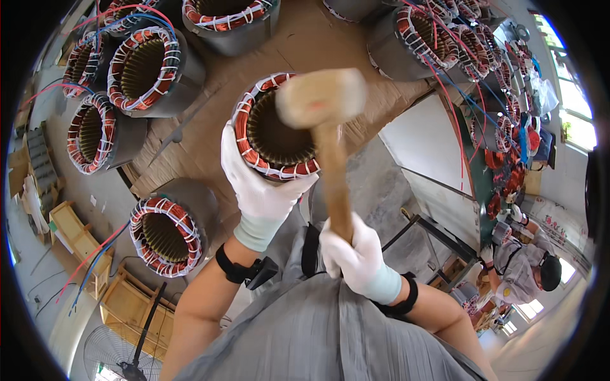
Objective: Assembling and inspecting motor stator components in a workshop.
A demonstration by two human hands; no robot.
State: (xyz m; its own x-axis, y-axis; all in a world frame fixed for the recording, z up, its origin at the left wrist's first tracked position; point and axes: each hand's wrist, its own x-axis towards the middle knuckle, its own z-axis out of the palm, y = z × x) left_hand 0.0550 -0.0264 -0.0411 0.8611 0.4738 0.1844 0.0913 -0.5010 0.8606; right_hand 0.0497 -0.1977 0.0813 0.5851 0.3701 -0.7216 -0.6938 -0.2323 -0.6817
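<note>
My right hand [356,257], in a white glove, is wrapped round the handle of a wooden mallet [333,165]. The mallet's pale head is smeared by motion and hangs over the right part of a motor stator [244,136]. Copper windings laced with white cord ring the stator's dark slotted bore. My left hand [260,187], also gloved, grips the stator's near left rim, with the fingers up its left side and the thumb along the near edge. The mallet head hides part of the stator's right side, so I cannot tell whether the two touch.
Several other stators stand to the left, such as one [166,235] with red and blue leads, and more crowd the far right. Brown cardboard [210,120] covers the work surface. A wire fan [121,352] stands at lower left. Another person [521,260] works at right.
</note>
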